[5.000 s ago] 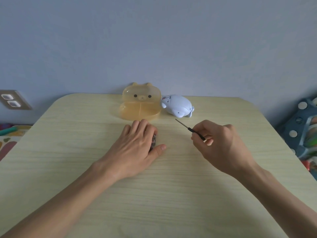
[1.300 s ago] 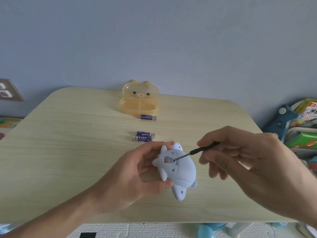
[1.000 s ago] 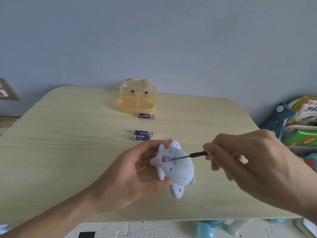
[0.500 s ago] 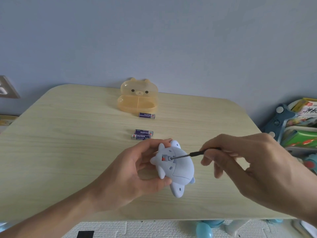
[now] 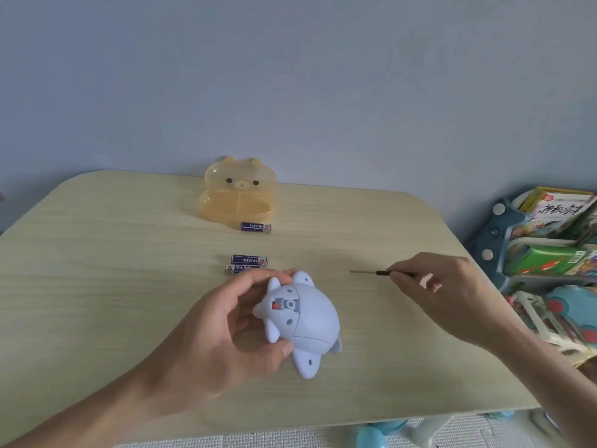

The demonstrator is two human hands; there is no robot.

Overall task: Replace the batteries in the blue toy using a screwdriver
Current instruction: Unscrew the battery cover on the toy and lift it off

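My left hand (image 5: 226, 328) grips the blue toy (image 5: 303, 321), belly side up, above the near middle of the table; a small recess with a red dot and a screw hole shows near its head. To the right, my right hand (image 5: 449, 299) pinches a thin black screwdriver (image 5: 376, 272), whose tip points left and lies well clear of the toy. Two purple batteries (image 5: 247, 264) lie side by side just beyond the toy. A third battery (image 5: 255, 226) lies farther back.
An orange translucent bear-shaped case (image 5: 239, 195) stands open at the back of the wooden table (image 5: 97, 270). A toy shelf with books and boxes (image 5: 549, 253) stands off the table's right edge. White foam mat shows below the near edge.
My right hand has drawn the screwdriver out of the toy's screw hole and moved it right and away. My left hand still holds the toy in the same place.
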